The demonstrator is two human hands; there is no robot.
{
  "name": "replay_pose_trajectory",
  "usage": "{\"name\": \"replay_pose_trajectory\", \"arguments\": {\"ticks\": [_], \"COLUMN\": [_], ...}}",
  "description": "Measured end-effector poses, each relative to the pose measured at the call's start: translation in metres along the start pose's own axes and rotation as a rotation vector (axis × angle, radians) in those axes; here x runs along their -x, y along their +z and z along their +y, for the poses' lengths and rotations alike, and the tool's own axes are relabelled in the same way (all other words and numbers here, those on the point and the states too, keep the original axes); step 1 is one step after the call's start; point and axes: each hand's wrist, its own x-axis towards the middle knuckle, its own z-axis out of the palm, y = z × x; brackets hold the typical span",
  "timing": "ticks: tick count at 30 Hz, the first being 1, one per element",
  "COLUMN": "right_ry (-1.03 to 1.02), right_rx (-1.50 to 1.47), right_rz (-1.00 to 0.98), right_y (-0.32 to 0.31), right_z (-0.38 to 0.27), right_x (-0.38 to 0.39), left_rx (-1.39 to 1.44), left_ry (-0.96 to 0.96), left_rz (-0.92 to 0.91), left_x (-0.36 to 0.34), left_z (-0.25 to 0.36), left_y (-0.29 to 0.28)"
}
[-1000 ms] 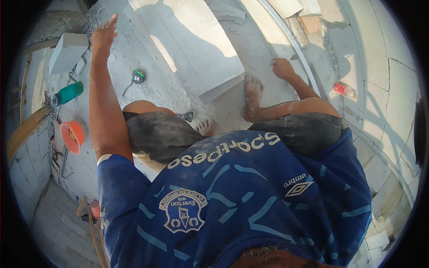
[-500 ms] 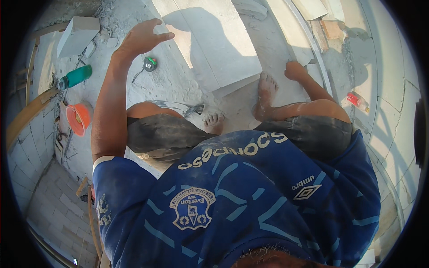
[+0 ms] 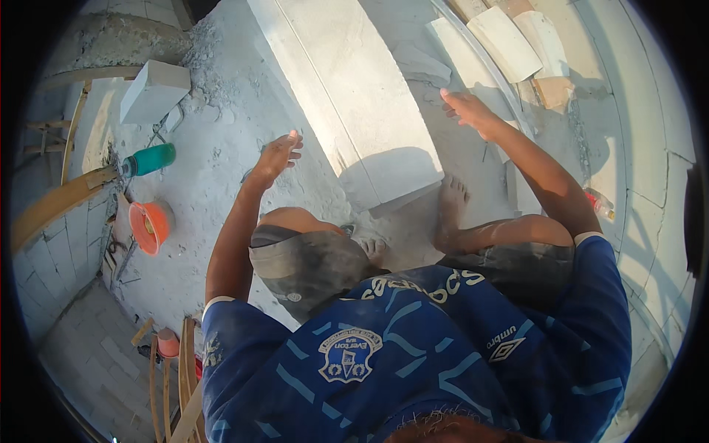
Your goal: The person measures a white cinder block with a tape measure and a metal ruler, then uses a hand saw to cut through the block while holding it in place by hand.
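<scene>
A long white block (image 3: 348,88) with a groove along it lies in front of my knees, partly in sunlight. My left hand (image 3: 282,153) hovers off its left side, fingers apart and empty, above the dusty floor; the tape measure is almost wholly hidden behind it. My right hand (image 3: 467,109) reaches out just beyond the block's right edge, fingers spread, with nothing visible in it. My bare feet (image 3: 452,199) are near the block's front end.
On the left are a cut block (image 3: 153,94), a green bottle (image 3: 151,159), an orange bucket (image 3: 148,225) and wooden boards (image 3: 63,210). A metal bar (image 3: 509,100), block pieces (image 3: 504,43), a red-labelled bottle (image 3: 600,204) and a block wall (image 3: 650,125) are on the right.
My left hand has moved down and rightward across the tape measure. My right hand has opened and reached forward. The view has shifted, so most surroundings sit differently in the frame.
</scene>
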Motion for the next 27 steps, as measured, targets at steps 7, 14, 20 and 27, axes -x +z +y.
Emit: {"name": "replay_pose_trajectory", "arguments": {"ticks": [7,14,20,27], "right_ry": [-0.003,-0.077,-0.066,-0.167], "right_rx": [-0.288,-0.374,-0.476,-0.707], "right_rz": [-0.03,0.061,-0.044,-0.17], "right_y": [0.053,0.083,0.09,0.096], "right_z": [-0.02,-0.036,-0.046,-0.051], "right_x": [-0.042,-0.055,-0.051,-0.04], "left_rx": [-0.025,0.592,0.719,0.427], "left_ry": [0.03,0.076,-0.145,0.143], "left_rz": [0.144,0.559,0.666,0.877], "left_x": [-0.053,-0.046,-0.047,-0.069], "left_z": [0.08,0.039,-0.048,-0.064], "left_y": [-0.045,0.056,0.124,0.162]}}
